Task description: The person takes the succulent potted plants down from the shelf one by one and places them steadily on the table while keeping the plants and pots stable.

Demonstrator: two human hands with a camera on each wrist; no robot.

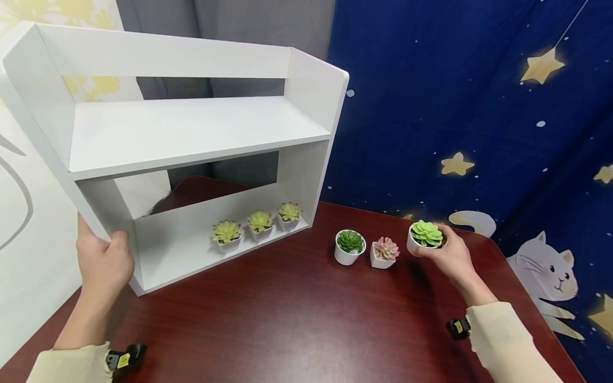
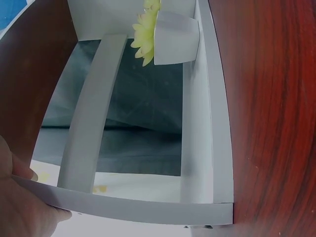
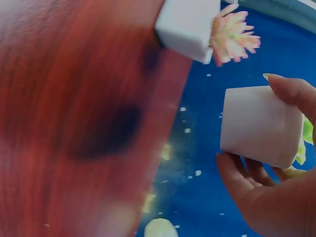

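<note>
A blue curtain (image 1: 407,106) hangs beyond the table (image 1: 287,324). The left hand (image 1: 105,260) grips the left side of the shelf (image 1: 191,127), three yellowish plants (image 1: 260,221) on its lower board (image 1: 172,244). The right hand (image 1: 452,255) holds the light green plant (image 1: 426,234) by its pot (image 3: 259,126) above the table, right of the pink plant (image 1: 384,252) and dark plant (image 1: 350,246).

From worktop (image 1: 306,308) centre: shelf (image 1: 201,125) at ten o'clock, three plants (image 1: 260,222) on its lower board (image 1: 172,247); two pots (image 1: 382,261) at one
</note>
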